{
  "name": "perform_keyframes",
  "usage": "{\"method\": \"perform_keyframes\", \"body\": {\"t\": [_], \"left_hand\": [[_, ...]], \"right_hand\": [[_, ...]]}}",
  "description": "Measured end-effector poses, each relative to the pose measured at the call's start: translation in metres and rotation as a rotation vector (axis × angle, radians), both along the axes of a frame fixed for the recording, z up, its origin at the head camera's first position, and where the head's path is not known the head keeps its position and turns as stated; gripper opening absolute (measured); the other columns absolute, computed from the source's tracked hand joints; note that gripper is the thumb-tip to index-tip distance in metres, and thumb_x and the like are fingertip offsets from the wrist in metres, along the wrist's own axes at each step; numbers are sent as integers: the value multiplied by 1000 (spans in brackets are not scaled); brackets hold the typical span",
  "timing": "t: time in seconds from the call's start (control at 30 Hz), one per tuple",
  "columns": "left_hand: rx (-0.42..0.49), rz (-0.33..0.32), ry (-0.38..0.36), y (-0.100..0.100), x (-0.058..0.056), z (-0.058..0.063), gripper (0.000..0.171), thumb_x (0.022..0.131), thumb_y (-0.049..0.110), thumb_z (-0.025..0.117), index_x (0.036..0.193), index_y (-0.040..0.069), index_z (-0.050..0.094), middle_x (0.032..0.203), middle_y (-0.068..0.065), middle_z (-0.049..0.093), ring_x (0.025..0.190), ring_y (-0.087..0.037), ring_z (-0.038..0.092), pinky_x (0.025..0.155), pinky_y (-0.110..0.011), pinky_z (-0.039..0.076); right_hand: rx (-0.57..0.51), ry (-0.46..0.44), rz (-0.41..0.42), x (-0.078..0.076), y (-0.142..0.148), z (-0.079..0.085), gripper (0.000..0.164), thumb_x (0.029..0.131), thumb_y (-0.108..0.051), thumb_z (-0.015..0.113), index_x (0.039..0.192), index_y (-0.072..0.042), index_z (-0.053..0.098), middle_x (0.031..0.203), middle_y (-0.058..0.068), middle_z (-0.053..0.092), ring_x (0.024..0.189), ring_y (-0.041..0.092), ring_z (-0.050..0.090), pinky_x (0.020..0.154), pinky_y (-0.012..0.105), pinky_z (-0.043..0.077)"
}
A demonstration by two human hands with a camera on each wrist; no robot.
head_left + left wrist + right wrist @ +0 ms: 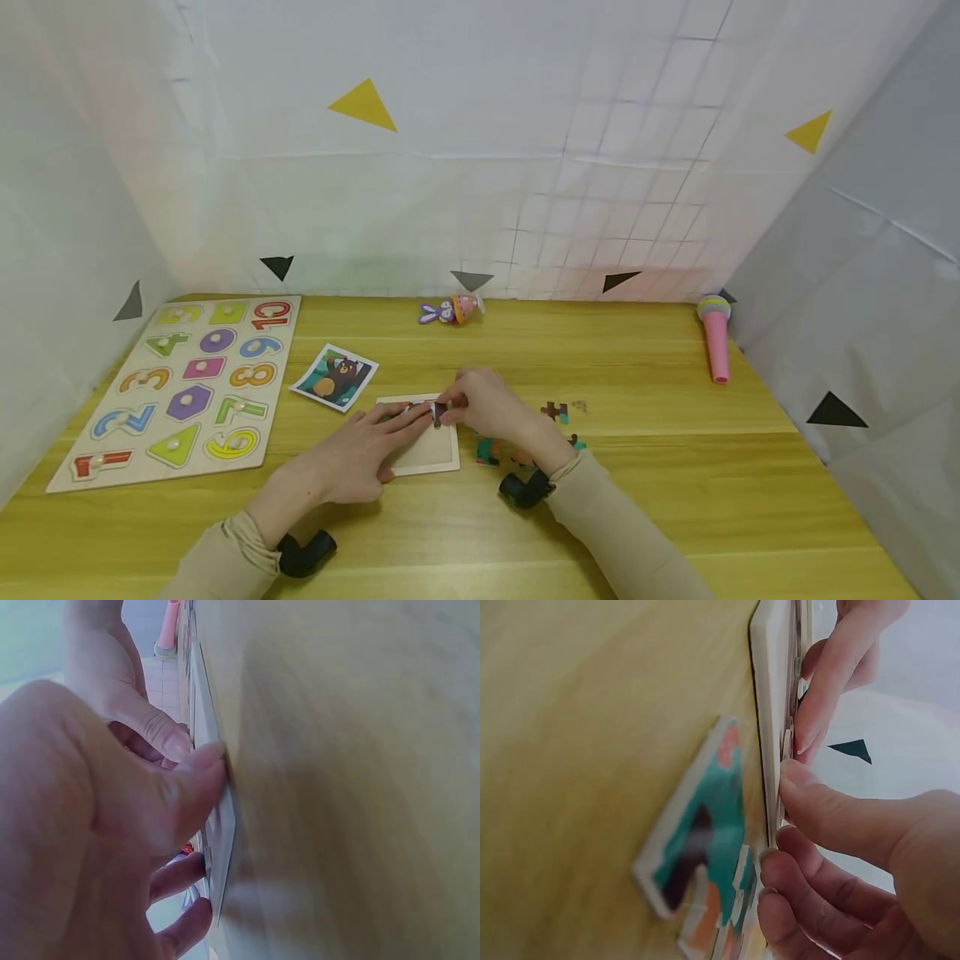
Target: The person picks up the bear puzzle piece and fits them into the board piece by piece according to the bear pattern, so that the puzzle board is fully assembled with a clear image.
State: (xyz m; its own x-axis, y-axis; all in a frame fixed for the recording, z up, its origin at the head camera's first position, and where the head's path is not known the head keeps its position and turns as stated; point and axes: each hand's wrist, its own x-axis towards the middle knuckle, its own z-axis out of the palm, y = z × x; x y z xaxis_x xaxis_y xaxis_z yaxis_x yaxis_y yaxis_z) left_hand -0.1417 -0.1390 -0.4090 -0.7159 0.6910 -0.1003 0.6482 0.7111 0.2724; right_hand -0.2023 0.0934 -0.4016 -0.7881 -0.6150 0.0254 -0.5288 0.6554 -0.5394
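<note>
A pale wooden puzzle tray (pixel 444 458) lies on the table in front of me. My left hand (pixel 348 457) reaches over it from the left, straight fingers pressing on the pieces along its far side. In the left wrist view that hand's thumb (pixel 199 784) rests at the tray's near edge. At the far right corner my right hand (pixel 491 406) pinches a dark puzzle piece (pixel 438 414) between thumb and fingers, close beside the left fingertips. Both hands partly hide the pieces in the tray. Teal and brown loose puzzle pieces (pixel 487 451) lie under the right wrist.
Left of the tray lies a bear picture card (pixel 337 377), with a number and shape board (pixel 180 392) beyond it. A purple rabbit toy (pixel 448 310) lies at the back, and a pink microphone (pixel 717 342) at the right. Another loose piece (pixel 555 411) lies right of the hands.
</note>
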Motion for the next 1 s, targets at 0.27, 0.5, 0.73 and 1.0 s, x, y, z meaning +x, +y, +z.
{"method": "perform_keyframes", "body": {"t": [0.27,0.5,0.73,1.0], "left_hand": [[12,-2,25,-1,1,0,85,82,6,63,159,16,28,166,-1,25,143,-30,33,102,-55,41],[-9,12,28,0,0,-1,87,82,9,65,160,15,27,166,-1,26,144,-29,32,101,-53,41],[-26,15,33,2,-1,-1,85,82,10,64,159,15,28,165,-1,26,144,-28,32,101,-52,42],[-21,11,27,1,-1,0,85,83,9,64,160,17,28,166,-2,25,145,-29,31,102,-53,41]], "right_hand": [[25,-1,2,0,-2,-1,16,91,-16,74,105,-9,76,84,0,63,68,10,51,59,24,41],[36,18,0,-1,-2,-4,17,93,-12,71,109,-8,71,82,-2,61,72,11,54,66,27,46],[42,45,1,-1,-2,-4,13,92,-12,72,105,-8,72,84,-2,61,74,11,53,67,27,46],[51,66,0,-1,-3,-3,14,92,-9,71,106,-6,72,85,1,61,73,12,53,67,27,46]]}}
